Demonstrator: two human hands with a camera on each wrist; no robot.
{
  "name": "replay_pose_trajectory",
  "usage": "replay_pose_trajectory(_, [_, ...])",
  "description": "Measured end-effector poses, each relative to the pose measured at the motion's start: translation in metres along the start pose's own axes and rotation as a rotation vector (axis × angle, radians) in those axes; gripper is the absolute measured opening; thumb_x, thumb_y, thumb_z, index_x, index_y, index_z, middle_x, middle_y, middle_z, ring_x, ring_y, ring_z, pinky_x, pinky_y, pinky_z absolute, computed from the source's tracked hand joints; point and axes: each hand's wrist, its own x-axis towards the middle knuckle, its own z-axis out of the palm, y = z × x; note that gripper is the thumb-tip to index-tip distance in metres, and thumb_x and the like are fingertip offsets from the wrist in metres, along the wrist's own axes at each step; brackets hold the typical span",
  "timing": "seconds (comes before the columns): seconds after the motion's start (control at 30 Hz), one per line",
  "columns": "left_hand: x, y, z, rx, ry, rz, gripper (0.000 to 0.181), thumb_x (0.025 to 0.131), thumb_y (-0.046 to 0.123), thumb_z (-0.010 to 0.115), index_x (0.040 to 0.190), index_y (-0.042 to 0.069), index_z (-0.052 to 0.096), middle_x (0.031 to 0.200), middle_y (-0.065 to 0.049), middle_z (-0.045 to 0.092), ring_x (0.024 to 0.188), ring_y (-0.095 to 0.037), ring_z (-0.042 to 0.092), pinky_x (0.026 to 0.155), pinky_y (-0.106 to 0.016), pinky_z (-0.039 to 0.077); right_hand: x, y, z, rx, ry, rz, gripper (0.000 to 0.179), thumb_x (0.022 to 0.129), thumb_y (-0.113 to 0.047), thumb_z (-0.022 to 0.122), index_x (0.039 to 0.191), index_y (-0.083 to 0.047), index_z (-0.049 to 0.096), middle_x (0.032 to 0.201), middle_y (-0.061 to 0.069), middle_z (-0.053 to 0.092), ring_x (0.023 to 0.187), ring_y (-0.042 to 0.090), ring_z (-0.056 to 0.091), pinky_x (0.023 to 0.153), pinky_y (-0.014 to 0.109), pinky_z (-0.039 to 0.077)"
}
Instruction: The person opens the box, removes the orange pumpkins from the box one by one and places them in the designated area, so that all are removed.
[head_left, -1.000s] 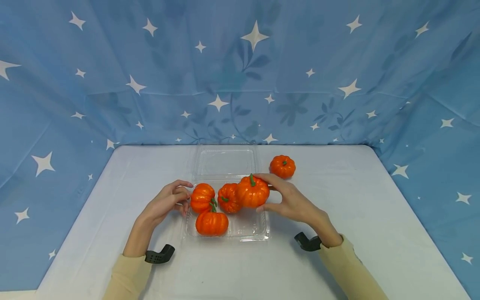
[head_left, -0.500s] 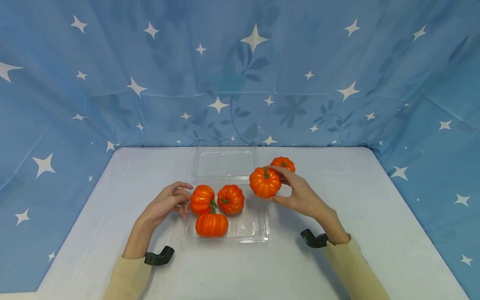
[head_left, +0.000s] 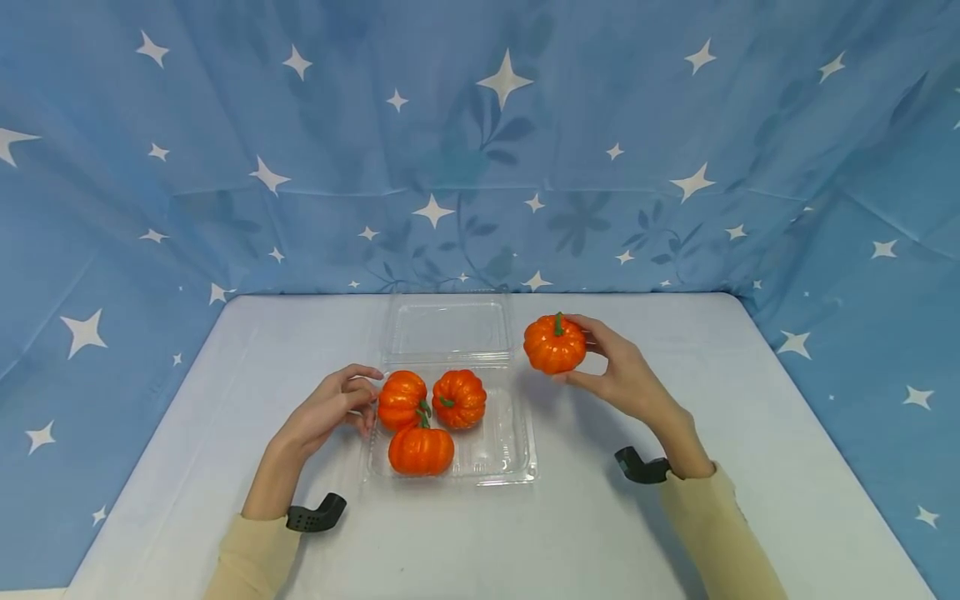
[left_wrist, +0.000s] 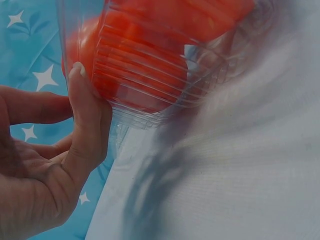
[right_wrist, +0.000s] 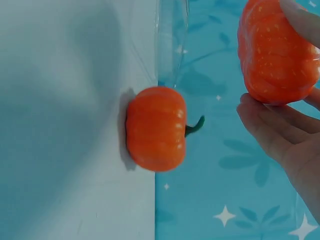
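Note:
My right hand (head_left: 626, 371) grips an orange toy pumpkin (head_left: 553, 344) with a green stem, held up off the table right of a clear plastic clamshell box (head_left: 502, 475). In the right wrist view another pumpkin (right_wrist: 157, 129) stands on the table; the held one covers it in the head view. Three pumpkins lie in the box's base: one at the left (head_left: 402, 400), one at the front (head_left: 422, 451) and one in the middle (head_left: 459, 398). My left hand (head_left: 330, 410) pinches the box's left rim; the left wrist view shows thumb and finger at the edge.
The box's lid (head_left: 450, 327) lies open behind its base. A white table (head_left: 465, 542) carries everything, and a blue curtain (head_left: 337, 142) with white stars hangs around its back and sides.
My right hand has carried its pumpkin from over the box up and to the right, in front of the pumpkin at the back. My left hand stays at the rim.

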Motion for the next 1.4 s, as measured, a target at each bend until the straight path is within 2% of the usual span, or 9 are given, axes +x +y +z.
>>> replay_pose_trajectory(0.13, [0.000, -0.001, 0.000, -0.004, -0.002, 0.004, 0.040, 0.104, 0.004, 0.046, 0.140, -0.011, 0.039, 0.085, -0.012, 0.058, 0.063, -0.019, 0.060, 0.058, -0.033, 0.059, 0.000, 0.006, -0.006, -0.012, 0.035, 0.001, 0.084, 0.080, -0.009, 0.089, 0.151, -0.005, 0.045, 0.145, 0.015, 0.056, 0.123, 0.034, 0.062, 0.101, 0.045, 0.054])
replay_pose_trajectory(0.23, [0.001, -0.001, 0.000, -0.011, -0.003, 0.005, 0.040, 0.104, 0.004, 0.047, 0.140, -0.011, 0.039, 0.084, -0.011, 0.058, 0.063, -0.019, 0.060, 0.058, -0.033, 0.059, -0.001, 0.012, -0.012, -0.018, 0.060, -0.003, 0.082, 0.081, -0.005, 0.087, 0.151, -0.003, 0.044, 0.146, 0.016, 0.056, 0.124, 0.034, 0.060, 0.102, 0.026, 0.053])
replay_pose_trajectory(0.33, [0.001, -0.001, 0.000, -0.013, -0.001, 0.005, 0.040, 0.104, 0.004, 0.047, 0.140, -0.011, 0.039, 0.084, -0.011, 0.058, 0.062, -0.018, 0.060, 0.057, -0.033, 0.059, -0.001, 0.019, -0.016, 0.003, 0.082, -0.004, 0.081, 0.082, -0.002, 0.085, 0.151, -0.003, 0.044, 0.147, 0.018, 0.054, 0.127, 0.037, 0.058, 0.099, 0.006, 0.044])
replay_pose_trajectory(0.47, [0.001, -0.001, 0.000, -0.006, 0.003, 0.007, 0.040, 0.103, 0.005, 0.047, 0.139, -0.011, 0.040, 0.085, -0.012, 0.058, 0.063, -0.018, 0.060, 0.058, -0.032, 0.059, -0.001, 0.025, -0.021, 0.043, 0.096, 0.009, 0.080, 0.083, -0.003, 0.084, 0.152, -0.002, 0.043, 0.148, 0.021, 0.051, 0.130, 0.041, 0.055, 0.098, 0.000, 0.039])
replay_pose_trajectory(0.53, [0.001, -0.001, 0.000, -0.003, 0.004, 0.008, 0.040, 0.103, 0.005, 0.047, 0.139, -0.011, 0.040, 0.085, -0.012, 0.058, 0.063, -0.018, 0.059, 0.058, -0.032, 0.059, -0.001, 0.028, -0.024, 0.040, 0.099, 0.028, 0.081, 0.084, -0.005, 0.085, 0.152, -0.002, 0.042, 0.148, 0.022, 0.051, 0.131, 0.042, 0.054, 0.100, 0.005, 0.042])
replay_pose_trajectory(0.63, [0.002, -0.001, -0.001, -0.003, 0.004, 0.008, 0.040, 0.103, 0.005, 0.047, 0.139, -0.011, 0.040, 0.085, -0.011, 0.058, 0.063, -0.018, 0.060, 0.057, -0.032, 0.059, -0.001, 0.033, -0.027, 0.008, 0.105, 0.078, 0.082, 0.085, -0.008, 0.084, 0.153, -0.002, 0.040, 0.149, 0.022, 0.050, 0.133, 0.041, 0.053, 0.105, 0.024, 0.047])
replay_pose_trajectory(0.8, [0.002, -0.002, 0.000, -0.009, 0.002, 0.006, 0.040, 0.103, 0.005, 0.047, 0.140, -0.011, 0.040, 0.084, -0.011, 0.058, 0.062, -0.018, 0.059, 0.057, -0.032, 0.059, -0.003, 0.037, -0.032, -0.025, 0.118, 0.149, 0.082, 0.086, -0.006, 0.082, 0.154, -0.001, 0.036, 0.151, 0.025, 0.047, 0.135, 0.043, 0.051, 0.105, 0.052, 0.045])
replay_pose_trajectory(1.07, [0.002, -0.002, 0.001, -0.003, 0.009, 0.002, 0.041, 0.103, 0.005, 0.048, 0.139, -0.011, 0.040, 0.083, -0.010, 0.059, 0.061, -0.017, 0.059, 0.056, -0.031, 0.058, -0.006, 0.045, -0.036, -0.004, 0.129, 0.268, 0.082, 0.086, -0.004, 0.081, 0.149, 0.010, 0.029, 0.151, 0.033, 0.041, 0.136, 0.051, 0.046, 0.108, 0.062, 0.043])
replay_pose_trajectory(1.4, [0.001, -0.001, 0.002, 0.000, 0.008, 0.003, 0.041, 0.103, 0.005, 0.047, 0.139, -0.011, 0.040, 0.083, -0.010, 0.059, 0.061, -0.017, 0.059, 0.057, -0.031, 0.059, -0.005, 0.064, -0.032, -0.041, 0.095, 0.404, 0.078, 0.092, -0.004, 0.074, 0.149, 0.012, 0.025, 0.149, 0.038, 0.038, 0.133, 0.054, 0.046, 0.109, 0.063, 0.043])
